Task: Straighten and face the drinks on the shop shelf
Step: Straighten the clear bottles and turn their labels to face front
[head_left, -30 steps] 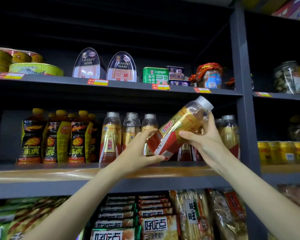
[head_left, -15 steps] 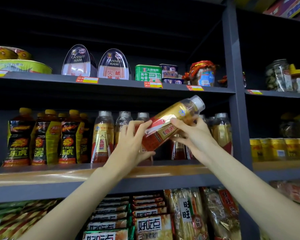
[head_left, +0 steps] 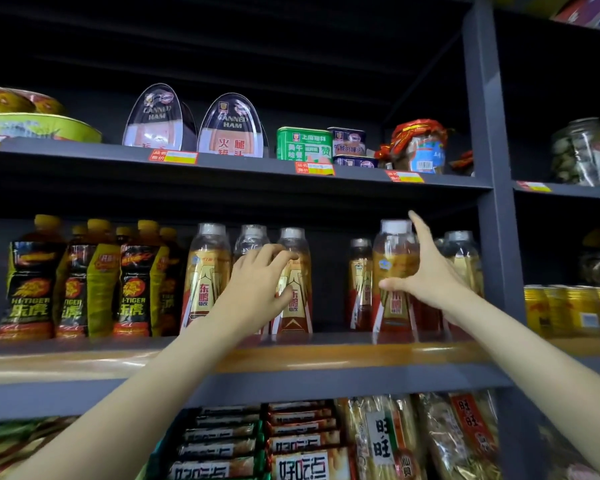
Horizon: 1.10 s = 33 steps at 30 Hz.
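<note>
On the drinks shelf stood at least six gold-labelled clear bottles and at least five yellow-capped dark bottles. Above stood two canned ham tins. Two hands reached in.

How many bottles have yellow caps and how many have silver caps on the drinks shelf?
Yellow-capped bottles: 6
Silver-capped bottles: 6, and one more may hide behind the right hand
Total: 12 in plain sight
</note>
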Each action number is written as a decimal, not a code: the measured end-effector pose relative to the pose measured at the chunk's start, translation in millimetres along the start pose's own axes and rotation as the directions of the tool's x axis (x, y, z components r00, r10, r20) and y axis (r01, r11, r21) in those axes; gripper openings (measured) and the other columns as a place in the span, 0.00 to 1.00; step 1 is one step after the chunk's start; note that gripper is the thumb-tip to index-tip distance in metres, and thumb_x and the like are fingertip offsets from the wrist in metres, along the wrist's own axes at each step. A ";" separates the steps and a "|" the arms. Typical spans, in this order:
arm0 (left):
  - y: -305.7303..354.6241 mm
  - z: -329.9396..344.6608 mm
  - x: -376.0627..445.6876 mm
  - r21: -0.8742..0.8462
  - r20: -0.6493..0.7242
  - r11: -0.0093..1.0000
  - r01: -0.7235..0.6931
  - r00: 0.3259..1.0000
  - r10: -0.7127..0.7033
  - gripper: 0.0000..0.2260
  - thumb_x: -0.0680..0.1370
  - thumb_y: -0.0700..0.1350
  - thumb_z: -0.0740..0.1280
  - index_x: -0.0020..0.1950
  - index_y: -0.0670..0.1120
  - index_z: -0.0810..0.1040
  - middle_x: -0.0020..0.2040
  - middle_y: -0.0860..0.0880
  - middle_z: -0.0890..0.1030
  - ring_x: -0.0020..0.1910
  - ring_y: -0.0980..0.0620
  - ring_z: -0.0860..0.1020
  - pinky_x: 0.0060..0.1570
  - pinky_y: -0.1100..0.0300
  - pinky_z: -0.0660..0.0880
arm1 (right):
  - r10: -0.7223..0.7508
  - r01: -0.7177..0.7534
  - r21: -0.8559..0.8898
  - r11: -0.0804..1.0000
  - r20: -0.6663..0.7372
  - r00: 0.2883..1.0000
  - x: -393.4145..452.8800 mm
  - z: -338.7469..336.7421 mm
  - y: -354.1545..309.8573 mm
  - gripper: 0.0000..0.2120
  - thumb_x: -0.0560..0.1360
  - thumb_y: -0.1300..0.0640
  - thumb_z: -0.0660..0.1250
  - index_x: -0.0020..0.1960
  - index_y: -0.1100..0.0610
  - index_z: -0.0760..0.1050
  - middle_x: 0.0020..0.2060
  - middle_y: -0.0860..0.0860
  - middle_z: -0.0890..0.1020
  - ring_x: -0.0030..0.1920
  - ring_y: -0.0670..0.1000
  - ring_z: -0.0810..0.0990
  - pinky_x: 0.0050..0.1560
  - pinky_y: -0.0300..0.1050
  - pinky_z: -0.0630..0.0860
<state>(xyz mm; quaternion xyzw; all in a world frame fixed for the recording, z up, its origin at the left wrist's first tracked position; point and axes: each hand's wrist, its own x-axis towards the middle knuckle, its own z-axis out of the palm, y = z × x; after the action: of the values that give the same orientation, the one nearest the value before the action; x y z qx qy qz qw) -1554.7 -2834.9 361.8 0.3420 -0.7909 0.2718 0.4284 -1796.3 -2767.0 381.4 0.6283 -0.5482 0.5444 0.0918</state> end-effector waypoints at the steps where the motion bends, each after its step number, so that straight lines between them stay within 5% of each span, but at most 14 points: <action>1: 0.5 2.9 2.8 0.014 0.007 1.000 0.003 1.000 -0.003 0.23 0.77 0.47 0.63 0.71 0.49 0.64 0.68 0.49 0.66 0.69 0.48 0.62 0.68 0.53 0.58 | 0.030 -0.030 -0.035 0.999 0.016 0.999 5.6 0.8 5.4 0.54 0.66 0.57 0.78 0.77 0.43 0.42 0.73 0.55 0.65 0.68 0.59 0.69 0.63 0.54 0.68; 5: 5.3 15.8 16.6 0.074 0.027 0.997 0.005 1.000 -0.007 0.23 0.77 0.49 0.61 0.72 0.51 0.62 0.71 0.50 0.63 0.72 0.49 0.56 0.71 0.53 0.51 | 0.073 -0.040 -0.287 0.957 0.103 0.992 29.6 1.6 18.0 0.54 0.65 0.47 0.77 0.77 0.50 0.42 0.71 0.62 0.65 0.68 0.63 0.68 0.64 0.54 0.67; 8: 8.7 27.6 28.0 0.136 0.023 0.991 0.019 0.999 -0.022 0.25 0.77 0.53 0.60 0.73 0.53 0.59 0.74 0.50 0.58 0.75 0.47 0.50 0.72 0.48 0.46 | 0.057 0.038 -0.454 0.890 0.195 0.979 44.8 -5.1 16.3 0.58 0.63 0.45 0.78 0.77 0.52 0.41 0.74 0.63 0.56 0.70 0.65 0.65 0.67 0.55 0.67; 11: 10.7 40.3 36.6 0.169 0.041 0.984 0.047 0.998 -0.055 0.29 0.77 0.58 0.60 0.75 0.55 0.54 0.77 0.49 0.47 0.75 0.45 0.41 0.72 0.43 0.40 | -0.025 0.177 -0.467 0.866 0.314 0.949 53.3 -16.2 15.6 0.61 0.60 0.49 0.80 0.77 0.45 0.39 0.76 0.56 0.43 0.73 0.64 0.57 0.71 0.55 0.62; 14: 9.1 50.6 40.5 0.199 0.081 0.978 0.058 0.994 -0.076 0.32 0.75 0.61 0.61 0.75 0.57 0.51 0.77 0.49 0.39 0.75 0.44 0.36 0.70 0.41 0.38 | -0.030 0.268 -0.510 0.817 0.427 0.904 55.9 -16.2 18.3 0.60 0.61 0.52 0.81 0.77 0.46 0.41 0.76 0.51 0.44 0.74 0.57 0.56 0.70 0.48 0.61; 18: 6.0 55.6 39.9 0.227 0.082 0.972 0.066 0.993 -0.087 0.34 0.75 0.61 0.62 0.76 0.56 0.49 0.77 0.49 0.37 0.75 0.44 0.35 0.70 0.42 0.37 | -0.049 0.265 -0.508 0.820 0.399 0.916 66.7 2.5 26.2 0.60 0.60 0.52 0.81 0.77 0.47 0.43 0.76 0.52 0.46 0.73 0.57 0.59 0.69 0.48 0.63; 23: 3.5 56.9 37.4 0.219 0.069 0.971 0.099 0.991 -0.116 0.33 0.75 0.59 0.62 0.75 0.56 0.51 0.77 0.50 0.37 0.74 0.44 0.35 0.70 0.41 0.36 | -0.066 0.284 -0.695 0.661 0.323 0.944 81.7 31.1 32.5 0.58 0.60 0.42 0.78 0.77 0.48 0.44 0.76 0.54 0.51 0.74 0.59 0.52 0.72 0.58 0.53; 26: 3.4 56.3 36.5 0.227 0.063 0.968 0.109 0.990 -0.127 0.32 0.75 0.59 0.62 0.75 0.57 0.51 0.77 0.51 0.37 0.74 0.44 0.35 0.68 0.40 0.34 | -0.070 0.269 -0.709 0.652 0.296 0.952 86.8 39.6 38.0 0.58 0.60 0.41 0.77 0.77 0.49 0.44 0.76 0.54 0.52 0.75 0.58 0.53 0.73 0.57 0.49; 33: 3.0 51.5 34.5 0.221 0.093 0.972 0.084 0.990 -0.107 0.31 0.76 0.57 0.62 0.75 0.57 0.50 0.77 0.51 0.38 0.74 0.43 0.36 0.68 0.40 0.33 | -0.070 0.215 -0.791 0.573 0.213 0.974 79.3 67.4 42.0 0.48 0.69 0.42 0.71 0.77 0.50 0.46 0.77 0.57 0.44 0.76 0.61 0.48 0.73 0.61 0.39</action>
<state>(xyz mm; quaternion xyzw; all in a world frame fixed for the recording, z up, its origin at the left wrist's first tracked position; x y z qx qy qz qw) -1596.1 -2881.0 366.2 0.4381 -0.7606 0.3171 0.3592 -1805.5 -2877.7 397.1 0.6004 -0.6886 0.1741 0.3674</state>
